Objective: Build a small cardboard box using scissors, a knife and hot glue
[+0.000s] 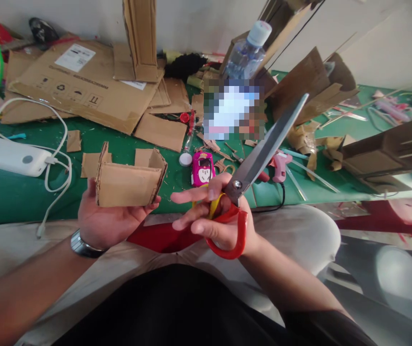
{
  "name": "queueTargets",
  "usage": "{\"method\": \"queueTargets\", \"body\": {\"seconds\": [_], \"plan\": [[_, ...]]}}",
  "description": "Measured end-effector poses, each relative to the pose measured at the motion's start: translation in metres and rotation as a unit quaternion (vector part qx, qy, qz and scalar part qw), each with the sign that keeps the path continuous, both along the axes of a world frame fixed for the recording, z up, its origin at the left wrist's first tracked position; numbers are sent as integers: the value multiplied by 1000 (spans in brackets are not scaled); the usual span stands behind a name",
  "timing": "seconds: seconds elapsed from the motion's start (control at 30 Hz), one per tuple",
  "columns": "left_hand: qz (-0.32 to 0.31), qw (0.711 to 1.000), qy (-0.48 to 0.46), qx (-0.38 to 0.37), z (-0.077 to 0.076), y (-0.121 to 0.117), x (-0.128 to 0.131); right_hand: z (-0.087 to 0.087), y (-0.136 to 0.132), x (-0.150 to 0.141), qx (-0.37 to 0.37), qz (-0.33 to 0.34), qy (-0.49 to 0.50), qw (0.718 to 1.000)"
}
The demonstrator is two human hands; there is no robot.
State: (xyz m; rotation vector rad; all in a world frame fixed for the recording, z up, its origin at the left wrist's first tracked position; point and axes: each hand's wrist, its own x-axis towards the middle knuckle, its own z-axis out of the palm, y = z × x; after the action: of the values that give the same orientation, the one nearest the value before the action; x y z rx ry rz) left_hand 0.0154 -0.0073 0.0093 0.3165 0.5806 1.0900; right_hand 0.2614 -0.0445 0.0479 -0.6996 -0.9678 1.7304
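Observation:
My left hand [110, 223] holds a small folded cardboard piece [128, 179] from below, fingers curled around its base; a watch sits on that wrist. My right hand [213, 216] grips a pair of scissors [260, 158] by the red and yellow handles, with the index finger stretched out toward the cardboard. The scissors' blades are closed and point up and to the right, away from the cardboard. Both hands hover above my lap in front of the green table [18, 197].
Cardboard sheets [79, 81], scraps and an upright cardboard column [141, 38] litter the table. A white power bank [9, 156] with its cable lies left. A water bottle [245, 55], pink toy [202, 168] and pink glue gun [281, 166] lie ahead. Cardboard structures [389, 149] stand right.

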Motion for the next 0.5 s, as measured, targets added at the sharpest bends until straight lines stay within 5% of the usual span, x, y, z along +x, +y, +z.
{"method": "queueTargets", "body": {"seconds": [0.2, 0.5], "plan": [[-25, 999, 21, 35, -3, -3, -2, 2, 1, -1, -13, -11, -88, 996], [74, 991, 73, 82, -3, 0, -5, -12, 4, -1, -15, 19, -170, 985]]}}
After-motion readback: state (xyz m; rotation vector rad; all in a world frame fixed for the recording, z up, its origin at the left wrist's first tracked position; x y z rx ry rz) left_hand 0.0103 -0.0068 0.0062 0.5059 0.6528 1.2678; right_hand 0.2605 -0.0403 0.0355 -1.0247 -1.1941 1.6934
